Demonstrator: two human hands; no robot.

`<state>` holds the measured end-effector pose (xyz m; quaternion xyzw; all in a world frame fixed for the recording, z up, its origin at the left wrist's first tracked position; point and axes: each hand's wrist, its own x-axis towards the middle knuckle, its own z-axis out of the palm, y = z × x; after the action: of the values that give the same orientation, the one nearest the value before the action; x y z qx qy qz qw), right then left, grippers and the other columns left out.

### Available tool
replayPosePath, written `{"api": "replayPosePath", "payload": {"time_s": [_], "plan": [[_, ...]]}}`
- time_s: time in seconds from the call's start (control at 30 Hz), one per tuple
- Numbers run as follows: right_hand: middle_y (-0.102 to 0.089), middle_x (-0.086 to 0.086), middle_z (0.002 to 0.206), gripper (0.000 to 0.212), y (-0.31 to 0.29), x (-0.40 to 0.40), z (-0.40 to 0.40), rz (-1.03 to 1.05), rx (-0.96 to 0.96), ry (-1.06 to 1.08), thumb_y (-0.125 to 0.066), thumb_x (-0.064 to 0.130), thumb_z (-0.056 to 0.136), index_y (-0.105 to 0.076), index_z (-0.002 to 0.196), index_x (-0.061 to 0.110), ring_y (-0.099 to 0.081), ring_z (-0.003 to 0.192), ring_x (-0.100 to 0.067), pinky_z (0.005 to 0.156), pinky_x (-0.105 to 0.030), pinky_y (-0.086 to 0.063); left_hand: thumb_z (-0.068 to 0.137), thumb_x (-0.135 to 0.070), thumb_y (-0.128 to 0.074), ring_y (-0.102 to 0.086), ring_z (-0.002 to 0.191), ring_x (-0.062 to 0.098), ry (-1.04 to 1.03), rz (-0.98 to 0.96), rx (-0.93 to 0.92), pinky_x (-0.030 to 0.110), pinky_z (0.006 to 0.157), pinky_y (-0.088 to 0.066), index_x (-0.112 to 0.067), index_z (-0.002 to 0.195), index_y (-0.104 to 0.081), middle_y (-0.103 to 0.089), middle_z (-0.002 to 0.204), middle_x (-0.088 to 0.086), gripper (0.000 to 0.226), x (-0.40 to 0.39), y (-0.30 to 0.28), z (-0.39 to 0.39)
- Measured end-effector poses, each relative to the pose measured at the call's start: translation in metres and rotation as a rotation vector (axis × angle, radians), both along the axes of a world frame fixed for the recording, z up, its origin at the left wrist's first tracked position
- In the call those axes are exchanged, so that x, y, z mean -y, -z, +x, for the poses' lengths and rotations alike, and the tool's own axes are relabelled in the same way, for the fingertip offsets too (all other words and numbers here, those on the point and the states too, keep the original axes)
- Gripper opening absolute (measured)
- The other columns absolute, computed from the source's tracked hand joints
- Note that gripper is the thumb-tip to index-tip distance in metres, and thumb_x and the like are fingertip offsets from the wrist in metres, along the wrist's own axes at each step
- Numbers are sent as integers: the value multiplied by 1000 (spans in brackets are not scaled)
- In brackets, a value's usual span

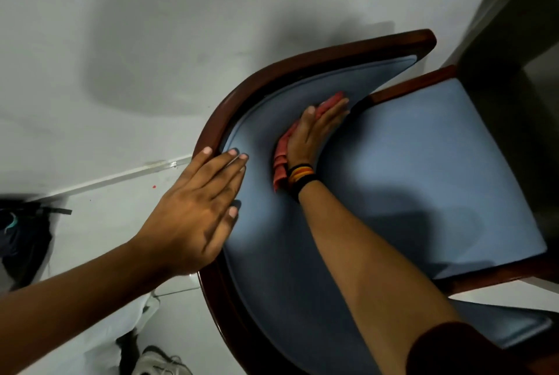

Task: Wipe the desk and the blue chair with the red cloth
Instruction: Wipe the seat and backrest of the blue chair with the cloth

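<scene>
I look down on the blue chair (423, 163), with its padded seat, curved blue backrest and dark wooden frame. My right hand (314, 129) lies flat against the inner face of the backrest and presses the red cloth (282, 150) onto the padding; folds of the cloth stick out by my fingertips and my wrist. Striped bands sit on that wrist. My left hand (199, 208) rests on the top edge of the backrest, fingers spread over the wooden rim and the blue fabric. A grey-brown corner at the upper right may be the desk (514, 11).
The chair stands on a pale grey floor (121, 42) with a thin white line across it. A dark bag (21, 232) lies at the left edge. A white shoe (160, 362) shows at the bottom, beside the chair frame.
</scene>
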<state>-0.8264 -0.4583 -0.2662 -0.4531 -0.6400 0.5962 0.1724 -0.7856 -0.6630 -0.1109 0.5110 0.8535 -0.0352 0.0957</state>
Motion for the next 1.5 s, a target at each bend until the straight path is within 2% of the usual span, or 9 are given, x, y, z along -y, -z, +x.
{"api": "replayPosePath", "payload": {"time_s": [0.13,0.37,0.5,0.63,0.77,1.07,1.2,1.33,1.5], "plan": [[16,5,172,63,43,27,96,-258,170,-451,-19,40,110,9,162,21,17,160,-21,131,-44,9,103,-33,-32,-29,160,29,18,-24,-24,56,130,-23,1,156,-42,-39,167,15,64,-1,-5,0],[-3,-14,174,61,17,-6,257,-274,872,-974,-16,36,112,-4,164,8,-6,161,-33,131,-42,-5,105,-36,-32,-37,155,37,101,-153,-130,54,131,-19,6,154,-42,-46,161,23,65,-6,-10,0],[-26,-21,167,69,5,40,204,-199,652,-800,-14,46,104,-26,159,6,-25,154,-38,128,-51,-20,105,-37,-30,-36,155,36,115,-165,-153,54,132,-16,5,156,-40,-44,163,21,66,-5,-5,-2],[7,-5,174,63,-18,63,146,-204,379,-630,-14,39,107,3,164,18,10,161,-20,131,-41,5,105,-36,-33,-39,153,37,123,-112,-163,54,132,-16,6,155,-40,-46,161,22,66,-7,-3,-2],[22,7,171,67,-20,36,225,-100,309,-1012,-19,44,105,17,161,33,18,157,-8,127,-29,7,104,-37,-29,-38,154,37,112,-155,-167,54,132,-16,4,157,-38,-45,163,21,67,-6,-8,-2],[-47,-13,158,57,-66,-133,298,1,1043,-1499,-29,48,108,-49,151,16,-47,143,-33,119,-38,-30,105,-45,-18,-27,160,33,-16,-253,-175,51,133,-16,-3,160,-34,-35,168,17,71,-17,-20,14],[-78,-10,109,45,-93,-196,311,-393,742,-983,-40,34,106,-67,128,6,-73,103,-22,94,-27,-52,102,-56,-24,-35,156,35,-346,-18,106,45,133,-15,-3,157,-42,-46,163,19,79,-75,-19,82],[-78,-4,67,52,-132,-225,317,-820,294,-627,-39,24,103,-78,74,6,-76,61,-15,61,-26,-59,99,-52,-63,-53,140,11,-887,313,1023,22,116,-30,-19,149,-53,-58,151,-10,61,-181,-35,182],[-67,-21,136,54,-205,-224,321,-984,-184,-665,-43,36,101,-64,133,-2,-64,129,-29,106,-39,-53,95,-24,-75,-76,100,11,-997,754,1234,31,103,-59,-15,110,-81,-82,108,2,18,-245,-67,234]]}}
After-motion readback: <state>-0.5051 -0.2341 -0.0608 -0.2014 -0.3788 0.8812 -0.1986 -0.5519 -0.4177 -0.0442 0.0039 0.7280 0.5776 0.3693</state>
